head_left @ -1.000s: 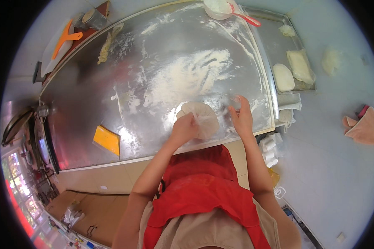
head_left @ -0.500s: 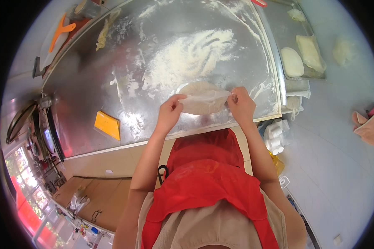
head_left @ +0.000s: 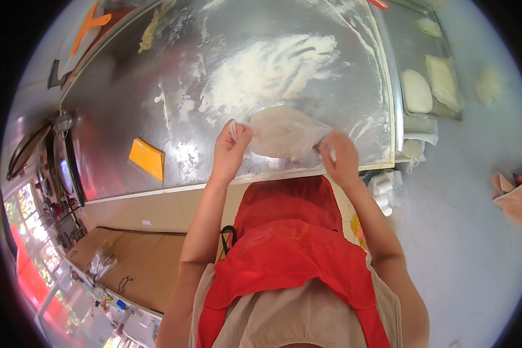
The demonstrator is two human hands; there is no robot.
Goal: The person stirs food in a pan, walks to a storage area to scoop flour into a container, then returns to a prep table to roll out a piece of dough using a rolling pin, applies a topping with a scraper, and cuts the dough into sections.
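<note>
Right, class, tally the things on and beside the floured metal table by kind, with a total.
Stretched dough sheets, held between the left hand and right hand: 1
Dough pieces on the side tray: 3
Yellow scrapers: 1
Orange tools: 1
Total: 6

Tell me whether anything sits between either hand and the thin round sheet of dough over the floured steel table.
Nothing does. The left hand pinches one edge of the thin, pale round sheet of dough and the right hand grips the opposite edge, both in direct contact. The yellow scraper lies apart, to the left on the floured steel table.
</note>
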